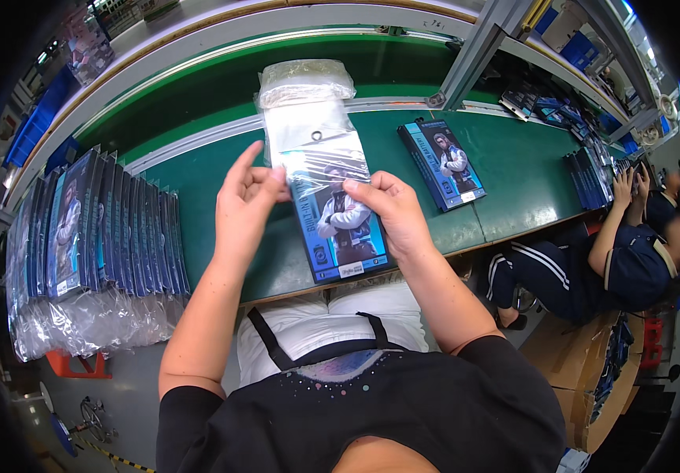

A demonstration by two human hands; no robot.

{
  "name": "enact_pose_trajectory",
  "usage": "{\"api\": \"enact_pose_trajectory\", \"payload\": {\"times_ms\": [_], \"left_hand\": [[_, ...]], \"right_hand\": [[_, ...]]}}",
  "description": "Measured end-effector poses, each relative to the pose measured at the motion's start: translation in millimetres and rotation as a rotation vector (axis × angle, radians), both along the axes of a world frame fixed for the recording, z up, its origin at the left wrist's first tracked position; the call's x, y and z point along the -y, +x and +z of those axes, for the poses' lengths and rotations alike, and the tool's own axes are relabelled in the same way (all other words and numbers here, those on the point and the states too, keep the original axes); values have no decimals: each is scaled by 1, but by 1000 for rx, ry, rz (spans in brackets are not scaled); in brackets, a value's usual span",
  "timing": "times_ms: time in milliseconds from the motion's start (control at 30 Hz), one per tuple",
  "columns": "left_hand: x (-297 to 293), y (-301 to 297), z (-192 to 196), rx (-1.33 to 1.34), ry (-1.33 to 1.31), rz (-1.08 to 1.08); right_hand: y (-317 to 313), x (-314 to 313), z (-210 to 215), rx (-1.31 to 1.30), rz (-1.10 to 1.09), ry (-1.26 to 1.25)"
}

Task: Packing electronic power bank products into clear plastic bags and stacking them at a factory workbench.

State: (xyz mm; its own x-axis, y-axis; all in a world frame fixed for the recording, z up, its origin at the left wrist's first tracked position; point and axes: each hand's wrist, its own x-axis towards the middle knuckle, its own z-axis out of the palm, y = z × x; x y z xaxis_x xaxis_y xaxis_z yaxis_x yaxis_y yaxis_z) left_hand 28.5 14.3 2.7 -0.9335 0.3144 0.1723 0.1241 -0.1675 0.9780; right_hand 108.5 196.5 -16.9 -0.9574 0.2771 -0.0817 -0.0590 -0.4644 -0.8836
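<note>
the flat blue-and-black printed carton with a person pictured on its front (pixel 348 229) lies slanted at the near edge of the green tabletop (pixel 513 173), its upper part under clear, shiny plastic film (pixel 324 162). the right hand (pixel 393 211) pinches the carton at its right edge, thumb on the front, the other fingers curled together at the side. the left hand (pixel 244 197) is at the carton's upper left corner, index finger stretched out, the others bent; whether its thumb and fingertips grip the film, i cannot tell. beyond the carton is a thick pile of clear plastic bags (pixel 307 83). a small stack of similar cartons (pixel 444 169) sits to the right, and a row of upright, plastic-wrapped cartons (pixel 95 229) stands to the left.
</note>
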Motion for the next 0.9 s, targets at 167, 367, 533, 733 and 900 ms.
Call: {"api": "enact_pose_trajectory", "payload": {"times_ms": [167, 367, 533, 733, 900], "left_hand": [[-3, 2, -7, 651, 421, -250], [15, -23, 1, 741, 603, -265], [-7, 46, 34, 543, 394, -494], [15, 46, 39, 332, 48, -790], [7, 54, 29, 710, 396, -783]], "right_hand": [[1, 10, -10, 82, 202, 286], [23, 1, 29, -99, 499, 461], [20, 11, 57, -385, 47, 766], [39, 19, 74, -732, -651, 579], [57, 29, 72, -659, -166, 959]]}}
